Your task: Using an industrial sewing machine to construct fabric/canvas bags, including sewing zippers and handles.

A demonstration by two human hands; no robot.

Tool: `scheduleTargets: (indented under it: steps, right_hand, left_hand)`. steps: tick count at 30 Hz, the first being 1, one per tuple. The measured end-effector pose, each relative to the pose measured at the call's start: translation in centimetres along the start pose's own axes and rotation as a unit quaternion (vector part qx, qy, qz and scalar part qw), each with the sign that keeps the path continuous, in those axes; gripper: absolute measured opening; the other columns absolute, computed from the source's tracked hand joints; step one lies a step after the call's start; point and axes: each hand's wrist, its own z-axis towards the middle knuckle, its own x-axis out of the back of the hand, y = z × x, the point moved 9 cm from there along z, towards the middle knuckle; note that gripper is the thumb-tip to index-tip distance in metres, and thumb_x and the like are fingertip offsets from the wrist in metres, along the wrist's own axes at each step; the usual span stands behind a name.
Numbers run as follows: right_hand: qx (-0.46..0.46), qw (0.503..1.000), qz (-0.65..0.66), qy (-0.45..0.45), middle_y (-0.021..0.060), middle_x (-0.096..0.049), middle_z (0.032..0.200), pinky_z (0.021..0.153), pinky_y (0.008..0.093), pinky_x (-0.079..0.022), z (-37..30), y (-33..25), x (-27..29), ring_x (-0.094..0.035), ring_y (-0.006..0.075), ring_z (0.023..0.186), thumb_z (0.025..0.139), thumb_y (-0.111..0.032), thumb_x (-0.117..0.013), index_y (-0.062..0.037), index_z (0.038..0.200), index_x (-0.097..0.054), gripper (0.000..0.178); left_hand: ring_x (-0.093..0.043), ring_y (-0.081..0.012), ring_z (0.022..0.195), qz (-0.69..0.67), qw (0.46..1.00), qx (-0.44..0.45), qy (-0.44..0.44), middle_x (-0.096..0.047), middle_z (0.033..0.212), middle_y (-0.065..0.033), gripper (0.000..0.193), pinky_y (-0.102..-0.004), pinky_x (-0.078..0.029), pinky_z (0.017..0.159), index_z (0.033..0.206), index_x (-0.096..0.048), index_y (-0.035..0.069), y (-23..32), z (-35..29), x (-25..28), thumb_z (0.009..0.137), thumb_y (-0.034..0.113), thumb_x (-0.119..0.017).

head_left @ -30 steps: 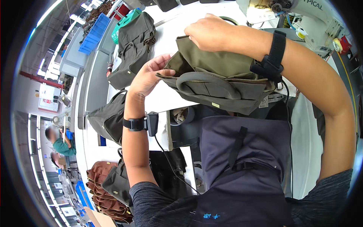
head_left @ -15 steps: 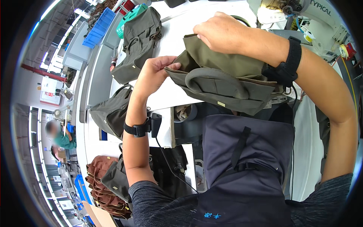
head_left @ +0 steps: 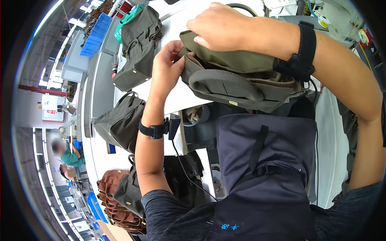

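Left hand [head_left: 168, 64] pinching end of olive bag [head_left: 237, 78] by zipper, fingers clamped on fabric. Right hand [head_left: 225, 26] pressing down on bag's top, fingers curled together over it. Bag hanging at edge of white table [head_left: 177, 98], above dark apron [head_left: 265, 168]. Second olive bag [head_left: 138, 44] lying further left on table; third [head_left: 120, 122] hanging below edge.

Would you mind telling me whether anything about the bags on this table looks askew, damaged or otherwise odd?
Nothing looks damaged or spilled. The left hand and right hand hold an olive bag at its zipper end over the white table. One grey bag hangs partly over the table's edge, which is the only thing slightly askew.
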Motion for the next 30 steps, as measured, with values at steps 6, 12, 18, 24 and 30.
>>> scheduleTargets:
  steps: [6,12,18,24,30]
  right_hand:
    - [0.012,0.999,0.021,0.036,0.0244,-0.075,0.086,0.078,0.0514,-0.059,0.0,0.0,0.6,-0.074,0.0432,0.084,0.083,-0.013,-0.065,-0.0003,0.090,-0.075,0.018]
    - [0.013,0.998,0.052,0.013,0.0259,-0.074,0.094,0.084,0.0537,-0.058,-0.4,0.7,0.8,-0.072,0.0460,0.091,0.089,-0.018,-0.065,-0.0019,0.099,-0.073,0.021]
    - [0.033,0.999,0.038,0.019,0.0257,-0.074,0.091,0.082,0.0542,-0.058,-0.1,0.7,0.4,-0.072,0.0464,0.088,0.089,-0.019,-0.066,-0.0015,0.096,-0.073,0.021]
    - [0.028,0.998,0.059,0.012,0.0256,-0.074,0.089,0.079,0.0541,-0.058,0.1,1.2,-0.1,-0.072,0.0460,0.087,0.087,-0.017,-0.066,-0.0017,0.091,-0.074,0.018]
    - [0.012,0.997,0.070,0.015,0.0252,-0.074,0.089,0.080,0.0539,-0.058,0.2,1.6,-0.1,-0.073,0.0459,0.088,0.087,-0.018,-0.066,-0.0022,0.092,-0.075,0.019]
  left_hand:
    - [-0.068,-0.0141,0.082,0.101,0.978,-0.099,0.156,-0.074,0.096,-0.0058,0.022,-0.0296,-0.056,0.075,0.111,-0.071,0.002,1.5,-1.7,0.8,0.091,-0.002,-0.078]
    - [-0.074,-0.0201,0.083,0.327,0.884,-0.272,0.192,-0.077,0.096,-0.0097,0.021,-0.0305,-0.058,0.075,0.108,-0.077,0.002,5.7,-3.4,-0.2,0.088,0.001,-0.083]
    - [-0.075,-0.0260,0.076,0.407,0.824,-0.334,0.208,-0.077,0.094,-0.0058,0.016,-0.0352,-0.060,0.067,0.106,-0.079,0.010,6.2,-3.7,-0.8,0.090,0.012,-0.081]
    - [-0.074,-0.0267,0.075,0.424,0.820,-0.343,0.173,-0.077,0.094,-0.0070,0.013,-0.0348,-0.059,0.067,0.104,-0.078,0.009,6.1,-3.2,-1.2,0.091,0.011,-0.080]
    - [-0.073,-0.0301,0.074,0.408,0.863,-0.279,0.107,-0.076,0.087,-0.0112,0.008,-0.0356,-0.059,0.068,0.099,-0.077,0.006,5.7,-1.6,-0.6,0.092,0.010,-0.078]
